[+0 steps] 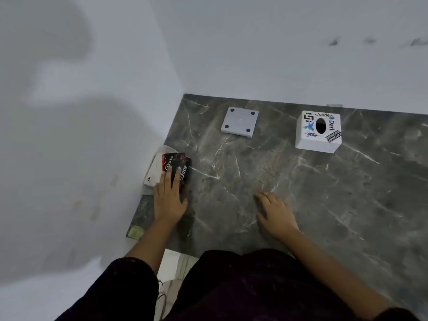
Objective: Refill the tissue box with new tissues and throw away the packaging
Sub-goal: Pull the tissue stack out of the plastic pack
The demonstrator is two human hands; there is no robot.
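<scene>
A white tissue box (317, 132) covered in stickers stands at the back right of the dark marble counter (301, 181), its oval slot facing up. Its square grey base plate (240, 121) lies apart, upside down, at the back middle. A dark Dove tissue pack (178, 163) in partly white wrapping rests against the left wall. My left hand (168, 198) lies flat on the pack, fingers spread over it. My right hand (275, 210) rests on the bare counter with fingers loosely apart, holding nothing.
White walls close off the left side and the back. The counter's front edge runs just before my body. A small green scrap (136, 232) sits at the counter's front left corner. Pale floor with a cord (162, 295) shows below.
</scene>
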